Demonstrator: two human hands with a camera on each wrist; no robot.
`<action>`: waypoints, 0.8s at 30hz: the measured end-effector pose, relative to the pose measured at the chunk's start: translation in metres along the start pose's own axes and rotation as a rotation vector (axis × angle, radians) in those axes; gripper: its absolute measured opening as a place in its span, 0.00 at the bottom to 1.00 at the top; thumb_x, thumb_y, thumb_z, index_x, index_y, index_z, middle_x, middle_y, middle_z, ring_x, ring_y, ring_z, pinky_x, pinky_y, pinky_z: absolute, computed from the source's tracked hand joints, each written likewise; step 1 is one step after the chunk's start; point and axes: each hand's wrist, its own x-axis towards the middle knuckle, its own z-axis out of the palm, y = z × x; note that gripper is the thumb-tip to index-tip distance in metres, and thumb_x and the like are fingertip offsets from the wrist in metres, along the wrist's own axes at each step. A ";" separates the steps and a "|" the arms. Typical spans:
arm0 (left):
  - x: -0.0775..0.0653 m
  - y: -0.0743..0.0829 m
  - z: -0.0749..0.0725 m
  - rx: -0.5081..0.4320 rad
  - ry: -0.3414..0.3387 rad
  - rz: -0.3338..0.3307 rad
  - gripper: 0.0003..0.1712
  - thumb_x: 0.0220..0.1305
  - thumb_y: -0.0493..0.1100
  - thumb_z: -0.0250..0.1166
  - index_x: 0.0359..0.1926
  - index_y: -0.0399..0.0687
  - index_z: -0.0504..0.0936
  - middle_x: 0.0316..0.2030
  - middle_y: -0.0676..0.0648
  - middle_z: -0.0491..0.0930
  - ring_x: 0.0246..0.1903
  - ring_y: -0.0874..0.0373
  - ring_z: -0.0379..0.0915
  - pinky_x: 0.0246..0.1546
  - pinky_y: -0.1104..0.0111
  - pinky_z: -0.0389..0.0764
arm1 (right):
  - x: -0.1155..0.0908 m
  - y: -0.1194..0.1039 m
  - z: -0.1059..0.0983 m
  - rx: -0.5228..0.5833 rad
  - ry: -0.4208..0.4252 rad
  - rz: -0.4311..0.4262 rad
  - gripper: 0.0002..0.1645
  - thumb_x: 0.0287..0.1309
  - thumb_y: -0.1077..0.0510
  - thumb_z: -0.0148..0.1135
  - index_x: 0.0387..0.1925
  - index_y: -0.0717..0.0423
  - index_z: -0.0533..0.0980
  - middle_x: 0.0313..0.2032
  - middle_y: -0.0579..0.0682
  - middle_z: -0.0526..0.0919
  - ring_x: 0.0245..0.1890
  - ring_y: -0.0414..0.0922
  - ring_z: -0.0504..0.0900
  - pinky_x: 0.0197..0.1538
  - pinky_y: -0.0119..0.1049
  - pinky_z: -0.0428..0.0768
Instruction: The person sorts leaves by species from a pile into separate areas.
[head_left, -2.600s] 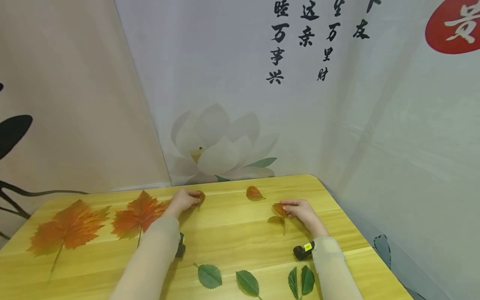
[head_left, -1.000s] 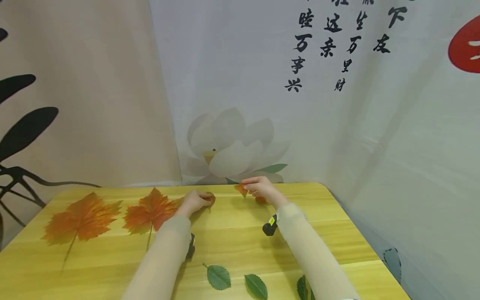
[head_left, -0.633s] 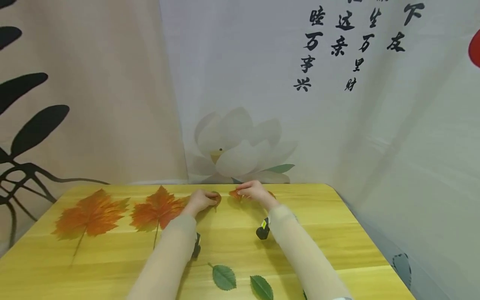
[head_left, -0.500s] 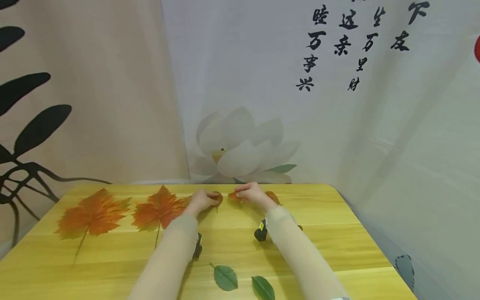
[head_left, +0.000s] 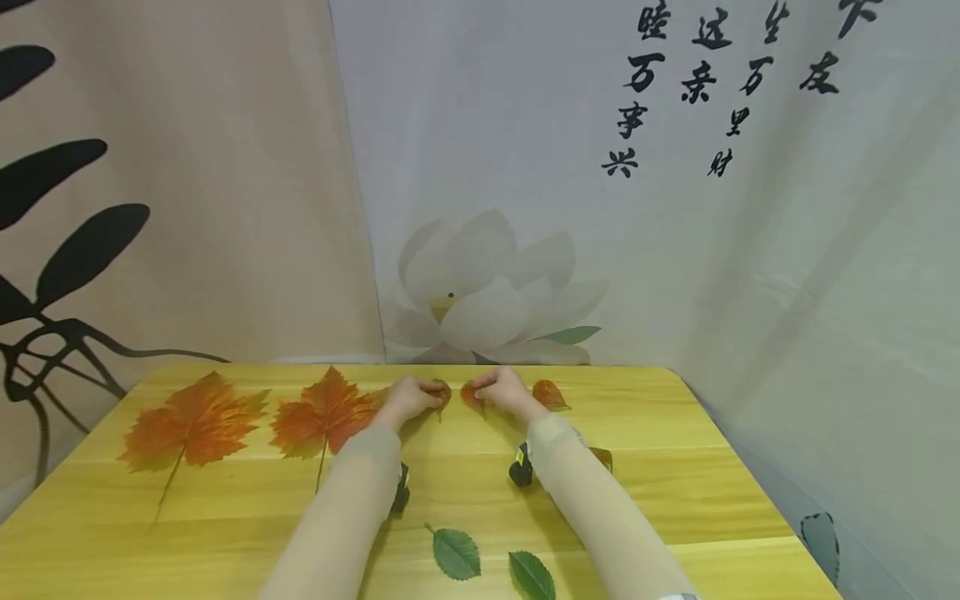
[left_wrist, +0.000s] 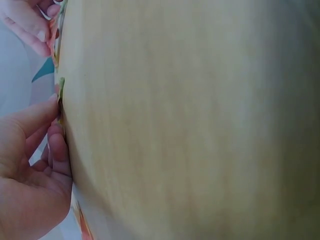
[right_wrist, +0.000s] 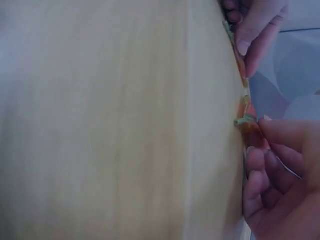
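At the table's far edge, my left hand pinches a small orange-brown leaf between thumb and fingers. The left wrist view shows this leaf nearly edge-on, its green stem end visible. Just to its right, my right hand pinches a second small orange leaf, low over the tabletop. Seen from the right wrist, that leaf is red-orange with a green stem. A third small orange leaf lies to the right of my right hand.
Two large orange maple leaves lie at the left of the yellow wood table. Two green leaves lie near the front. Another brownish leaf is partly hidden behind my right sleeve. A printed curtain hangs behind the table.
My right hand has carried a small leaf from the right side over to the far edge, lowering it beside the left hand's leaf. My left hand keeps its pinch. The head view has shifted.
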 end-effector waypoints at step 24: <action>0.001 0.002 0.002 0.062 -0.007 -0.020 0.19 0.61 0.42 0.68 0.53 0.45 0.84 0.56 0.39 0.77 0.57 0.41 0.70 0.59 0.52 0.68 | 0.003 -0.002 0.009 -0.268 0.071 -0.090 0.08 0.52 0.62 0.70 0.36 0.57 0.85 0.41 0.50 0.85 0.39 0.46 0.79 0.46 0.39 0.77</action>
